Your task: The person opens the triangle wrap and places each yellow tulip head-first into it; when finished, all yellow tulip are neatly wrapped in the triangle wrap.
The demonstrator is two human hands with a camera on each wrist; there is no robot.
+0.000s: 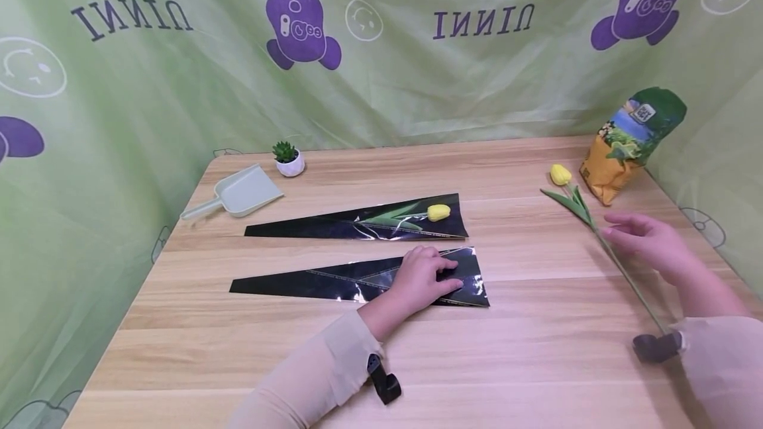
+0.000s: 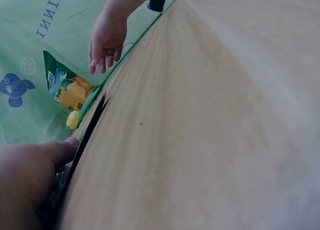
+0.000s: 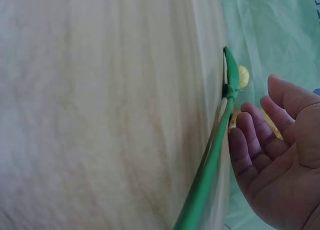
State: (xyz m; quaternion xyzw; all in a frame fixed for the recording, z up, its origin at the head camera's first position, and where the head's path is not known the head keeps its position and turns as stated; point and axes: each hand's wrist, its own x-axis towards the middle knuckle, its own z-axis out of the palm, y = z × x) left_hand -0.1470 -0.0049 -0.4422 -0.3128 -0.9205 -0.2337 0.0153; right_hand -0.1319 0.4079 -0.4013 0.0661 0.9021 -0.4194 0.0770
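Note:
In the head view my left hand rests on the nearer black wrapping sleeve, fingers over its wide right end. Behind it lies a second black sleeve with a yellow tulip inside. At the right, my right hand hovers beside the stem of a loose yellow tulip, its fingers relaxed and holding nothing. The right wrist view shows that hand next to the green stem. Seen from the left wrist, my left thumb lies at the sleeve's edge.
A green and orange bag stands at the back right. At the back left are a pale dustpan and a small potted succulent. A green printed curtain surrounds the wooden table.

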